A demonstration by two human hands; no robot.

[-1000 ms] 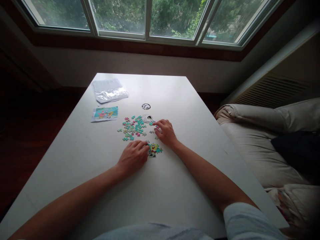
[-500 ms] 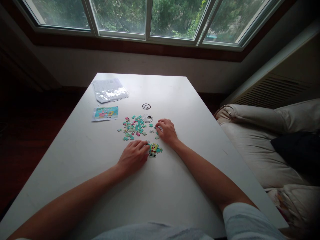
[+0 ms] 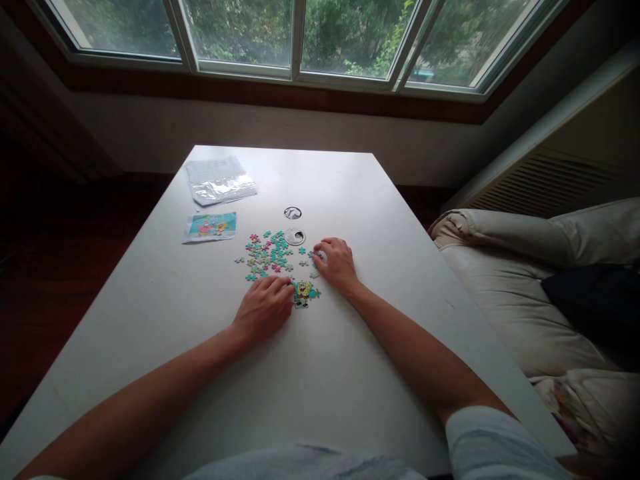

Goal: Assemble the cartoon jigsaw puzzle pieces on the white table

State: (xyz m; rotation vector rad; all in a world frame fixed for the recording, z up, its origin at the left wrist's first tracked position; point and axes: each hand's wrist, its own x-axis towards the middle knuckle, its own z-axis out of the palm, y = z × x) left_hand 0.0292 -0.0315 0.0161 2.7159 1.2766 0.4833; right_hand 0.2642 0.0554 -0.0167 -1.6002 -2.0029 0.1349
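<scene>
A small joined cluster of puzzle pieces (image 3: 303, 293) with a yellow cartoon figure lies on the white table (image 3: 310, 373). My left hand (image 3: 263, 308) rests palm down beside it, fingertips touching its left edge. My right hand (image 3: 338, 264) sits just above and right of the cluster, fingers curled and pinching a small piece too tiny to name. Several loose teal and pink puzzle pieces (image 3: 267, 257) are scattered behind my left hand.
A picture card (image 3: 211, 226) lies at the left, a clear plastic bag (image 3: 219, 180) behind it. Two round cable holes (image 3: 294, 236) sit mid-table. A pale sofa (image 3: 530, 293) stands close on the right. Windows run along the far wall.
My right hand drew back toward me from the loose pieces with its fingers curled in. The joined cluster shifted slightly left and away under my left fingertips.
</scene>
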